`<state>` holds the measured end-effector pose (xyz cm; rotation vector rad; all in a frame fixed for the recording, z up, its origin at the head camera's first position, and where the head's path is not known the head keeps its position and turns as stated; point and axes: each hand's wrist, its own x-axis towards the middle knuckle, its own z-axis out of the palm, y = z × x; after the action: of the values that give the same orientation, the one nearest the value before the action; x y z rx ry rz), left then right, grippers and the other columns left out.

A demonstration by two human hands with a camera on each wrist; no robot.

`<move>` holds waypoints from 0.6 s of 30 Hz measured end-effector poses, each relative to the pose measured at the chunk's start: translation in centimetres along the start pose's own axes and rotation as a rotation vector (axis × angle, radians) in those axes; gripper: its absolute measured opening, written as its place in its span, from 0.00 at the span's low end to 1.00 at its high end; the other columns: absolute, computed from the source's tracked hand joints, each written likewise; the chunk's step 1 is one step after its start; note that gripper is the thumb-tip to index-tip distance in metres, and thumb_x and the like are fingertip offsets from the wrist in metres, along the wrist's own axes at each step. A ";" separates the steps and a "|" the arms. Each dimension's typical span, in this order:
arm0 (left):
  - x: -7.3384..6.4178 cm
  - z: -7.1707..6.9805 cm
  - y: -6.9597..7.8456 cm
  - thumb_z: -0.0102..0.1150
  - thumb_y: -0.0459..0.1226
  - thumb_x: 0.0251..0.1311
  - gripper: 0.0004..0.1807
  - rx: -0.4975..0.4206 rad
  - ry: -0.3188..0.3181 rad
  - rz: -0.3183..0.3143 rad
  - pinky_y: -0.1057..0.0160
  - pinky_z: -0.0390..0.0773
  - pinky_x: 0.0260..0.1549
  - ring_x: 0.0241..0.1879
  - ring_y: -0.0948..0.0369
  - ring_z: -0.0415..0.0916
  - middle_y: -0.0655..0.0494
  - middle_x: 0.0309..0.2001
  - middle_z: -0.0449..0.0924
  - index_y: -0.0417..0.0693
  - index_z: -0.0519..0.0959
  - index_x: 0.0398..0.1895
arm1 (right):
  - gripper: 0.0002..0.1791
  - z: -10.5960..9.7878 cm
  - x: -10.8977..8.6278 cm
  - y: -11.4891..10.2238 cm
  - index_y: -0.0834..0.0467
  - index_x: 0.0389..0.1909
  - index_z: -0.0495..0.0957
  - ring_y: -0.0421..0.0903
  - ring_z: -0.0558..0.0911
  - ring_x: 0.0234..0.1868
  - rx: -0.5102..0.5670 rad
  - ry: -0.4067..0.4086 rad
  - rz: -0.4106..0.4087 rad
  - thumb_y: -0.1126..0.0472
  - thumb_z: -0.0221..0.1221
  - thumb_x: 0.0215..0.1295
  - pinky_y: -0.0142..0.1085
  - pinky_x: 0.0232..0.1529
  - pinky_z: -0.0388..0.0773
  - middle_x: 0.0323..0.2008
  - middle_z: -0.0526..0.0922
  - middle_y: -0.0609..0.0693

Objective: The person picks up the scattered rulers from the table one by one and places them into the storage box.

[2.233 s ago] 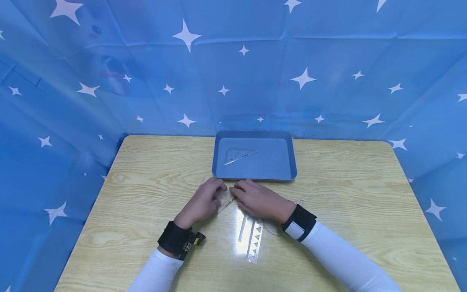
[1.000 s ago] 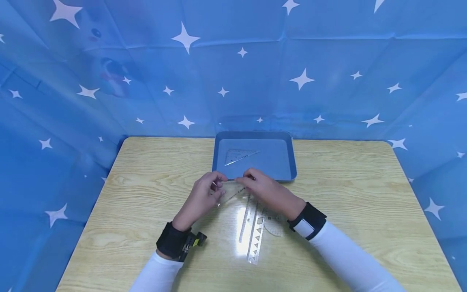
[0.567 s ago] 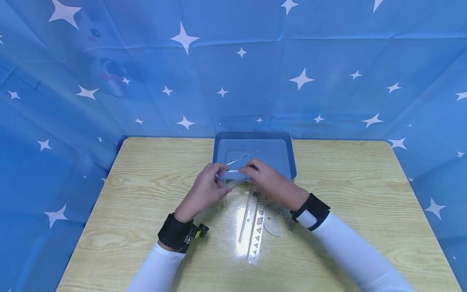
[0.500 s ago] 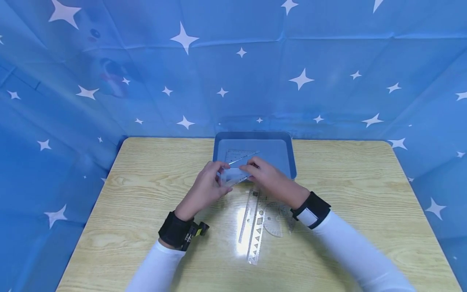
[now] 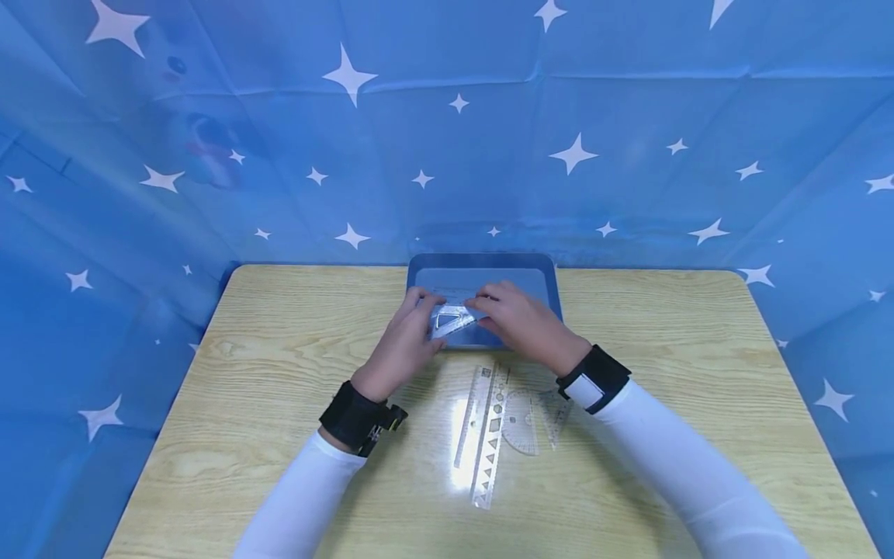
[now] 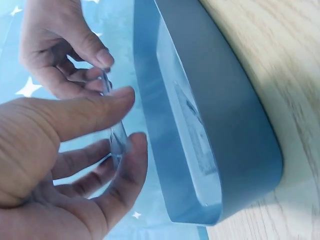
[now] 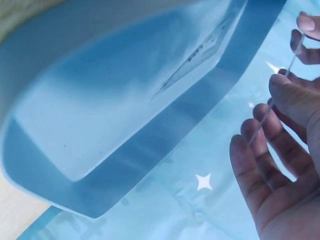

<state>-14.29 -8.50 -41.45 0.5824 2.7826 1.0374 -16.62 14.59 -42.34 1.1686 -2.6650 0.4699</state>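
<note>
Both hands hold a clear set square (image 5: 452, 318) above the blue tray (image 5: 482, 261). My left hand (image 5: 407, 341) grips its left end between thumb and fingers. The opposite end is pinched by my right hand (image 5: 522, 320). In the left wrist view the held set square (image 6: 118, 135) is seen nearly edge-on, apart from the tray wall (image 6: 225, 100). Another clear set square (image 7: 200, 55) lies flat on the tray floor, as the right wrist view shows; in the head view the hands and held piece largely cover it.
On the wooden table (image 5: 300, 310) in front of the tray lie a narrow clear ruler (image 5: 473, 418), a ruler with cut-out shapes (image 5: 492, 432), a protractor (image 5: 518, 423) and a third set square (image 5: 555, 413). A blue star-patterned cloth (image 5: 447, 140) hangs behind.
Both hands have lifted the set square off the table and carried it forward, over the tray. The protractor and the set square beside it, earlier partly covered by the right arm, now show more fully.
</note>
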 end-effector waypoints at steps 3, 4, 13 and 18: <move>0.6 0.1 -0.1 0.72 0.27 0.58 0.33 0.025 -0.008 0.007 0.58 0.75 0.39 0.40 0.55 0.69 0.45 0.59 0.67 0.35 0.73 0.67 | 0.19 0.0 0.3 0.4 0.57 0.55 0.85 0.49 0.81 0.48 -0.012 -0.015 0.006 0.64 0.72 0.62 0.37 0.46 0.83 0.47 0.84 0.52; 0.8 0.1 -0.2 0.72 0.27 0.58 0.32 0.030 -0.012 0.008 0.57 0.75 0.40 0.41 0.54 0.69 0.44 0.58 0.67 0.35 0.73 0.67 | 0.19 0.0 0.4 0.5 0.57 0.54 0.85 0.49 0.81 0.48 -0.011 -0.019 0.008 0.64 0.72 0.62 0.37 0.46 0.83 0.47 0.84 0.52; 3.6 -0.3 -0.7 0.74 0.30 0.58 0.32 0.053 -0.076 -0.030 0.55 0.78 0.47 0.49 0.51 0.71 0.44 0.60 0.67 0.36 0.73 0.66 | 0.18 -0.4 1.9 1.8 0.57 0.54 0.85 0.52 0.82 0.48 -0.057 -0.108 0.063 0.63 0.71 0.63 0.40 0.47 0.83 0.48 0.84 0.53; 4.6 -0.2 -1.2 0.74 0.31 0.59 0.31 0.091 -0.111 -0.037 0.55 0.77 0.46 0.47 0.52 0.71 0.43 0.60 0.68 0.35 0.74 0.65 | 0.18 -0.2 2.8 2.3 0.56 0.55 0.85 0.52 0.82 0.50 -0.097 -0.189 0.102 0.60 0.70 0.66 0.41 0.50 0.84 0.49 0.85 0.53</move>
<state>-18.96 -7.65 -41.91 0.5786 2.7440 0.8480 -20.16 14.25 -41.77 1.1038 -2.8826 0.2536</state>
